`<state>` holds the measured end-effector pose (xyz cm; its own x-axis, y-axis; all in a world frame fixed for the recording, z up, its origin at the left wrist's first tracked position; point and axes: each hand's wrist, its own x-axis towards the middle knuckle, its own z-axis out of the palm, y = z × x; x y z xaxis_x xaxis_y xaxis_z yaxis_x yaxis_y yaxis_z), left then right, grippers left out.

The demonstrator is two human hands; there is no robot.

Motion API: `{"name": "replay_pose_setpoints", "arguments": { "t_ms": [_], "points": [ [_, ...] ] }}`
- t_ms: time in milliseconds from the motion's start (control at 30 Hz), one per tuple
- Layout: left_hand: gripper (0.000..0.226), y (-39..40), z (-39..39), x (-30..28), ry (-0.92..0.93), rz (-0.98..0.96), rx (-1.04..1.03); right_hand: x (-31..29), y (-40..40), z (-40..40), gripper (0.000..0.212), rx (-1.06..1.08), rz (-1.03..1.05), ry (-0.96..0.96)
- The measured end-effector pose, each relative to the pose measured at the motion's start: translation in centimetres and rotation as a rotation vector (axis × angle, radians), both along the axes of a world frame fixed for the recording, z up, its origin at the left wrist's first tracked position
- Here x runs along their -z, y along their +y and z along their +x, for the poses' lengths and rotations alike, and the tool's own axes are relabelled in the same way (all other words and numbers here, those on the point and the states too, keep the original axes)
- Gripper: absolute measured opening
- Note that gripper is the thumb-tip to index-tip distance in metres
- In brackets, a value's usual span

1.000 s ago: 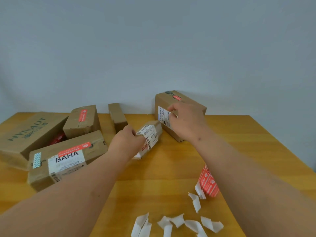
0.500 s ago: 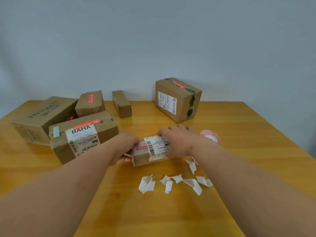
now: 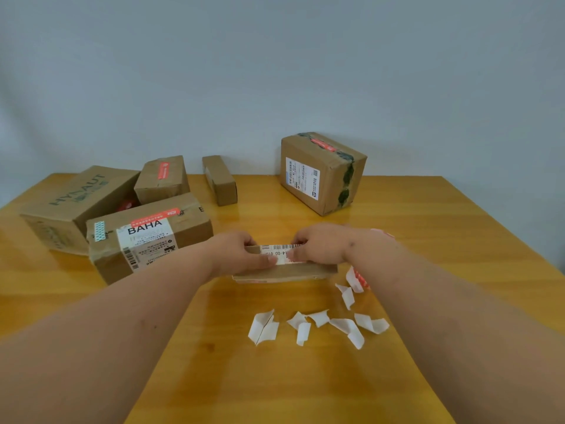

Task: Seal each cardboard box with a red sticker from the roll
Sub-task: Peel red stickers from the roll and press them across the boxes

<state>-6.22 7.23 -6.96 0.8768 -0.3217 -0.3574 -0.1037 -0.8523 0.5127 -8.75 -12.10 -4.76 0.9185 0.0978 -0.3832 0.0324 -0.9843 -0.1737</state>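
A small flat cardboard box (image 3: 284, 272) with a white barcode label lies on the wooden table in front of me. My left hand (image 3: 241, 254) grips its left end and my right hand (image 3: 321, 246) grips its right end, thumbs on the label. The red sticker roll (image 3: 382, 233) peeks out behind my right wrist, mostly hidden. A strip of red stickers with white backing (image 3: 356, 278) hangs by my right forearm. Sealed boxes with red stickers stand behind: the BAHA box (image 3: 149, 237), a small box (image 3: 162, 179), and a tall box (image 3: 324, 172).
A large HYNAUT box (image 3: 73, 203) lies at the far left, and a narrow box (image 3: 220, 179) stands near the wall. Several curled white backing scraps (image 3: 318, 327) litter the table (image 3: 275, 377) close to me. The table's right edge runs diagonally at the right.
Both hands drew the small box from near the tall box toward me and turned it flat onto the table. The view tilted down slightly.
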Motion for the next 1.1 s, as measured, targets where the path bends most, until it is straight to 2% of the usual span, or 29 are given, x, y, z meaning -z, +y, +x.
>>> {"name": "replay_pose_setpoints", "arguments": {
  "t_ms": [100, 200, 267, 367, 500, 633, 733, 833, 933, 1000, 1100],
  "points": [
    [0.058, -0.3, 0.2, 0.2, 0.001, 0.048, -0.065, 0.3, -0.3, -0.3, 0.047, 0.022, -0.031, -0.066],
    [0.054, -0.7, 0.6, 0.7, -0.091, 0.100, -0.113, 0.9, -0.4, -0.4, 0.044, 0.037, -0.011, -0.144],
    [0.052, -0.9, 0.8, 1.0, -0.153, 0.128, -0.114, 0.9, -0.6, -0.4, 0.049, 0.037, 0.012, -0.163],
    [0.050, -1.2, 1.0, 0.9, -0.218, 0.220, -0.054, 0.4, -1.0, -0.5, 0.060, -0.008, 0.012, -0.096],
    [0.051, -1.4, 1.0, 0.8, -0.230, 0.271, -0.026, 0.1, -0.9, -0.6, 0.054, -0.022, 0.033, -0.047],
    [0.050, -1.7, 0.8, 0.2, -0.290, 0.240, -0.032, -0.1, -0.2, -0.4, 0.043, -0.029, -0.044, -0.009],
    [0.052, -2.1, 0.6, 0.3, -0.239, 0.181, -0.012, 0.7, -0.1, 0.0, 0.044, -0.014, -0.117, 0.004],
    [0.057, -2.4, 0.6, 0.7, -0.207, 0.249, 0.013, 1.0, -0.5, -0.1, 0.040, -0.005, -0.070, -0.111],
    [0.069, -2.8, 0.6, 0.1, -0.273, 0.282, 0.005, -0.4, -2.4, 0.0, 0.036, 0.086, 0.072, -0.344],
    [0.065, -3.6, 0.6, -0.7, -0.355, 0.269, 0.012, -1.6, -4.6, -0.1, 0.033, 0.197, 0.139, -0.446],
    [0.048, -5.5, 0.1, -2.0, -0.453, 0.168, 0.058, -2.5, -8.2, -1.0, 0.031, 0.364, 0.221, -0.479]
  ]
}}
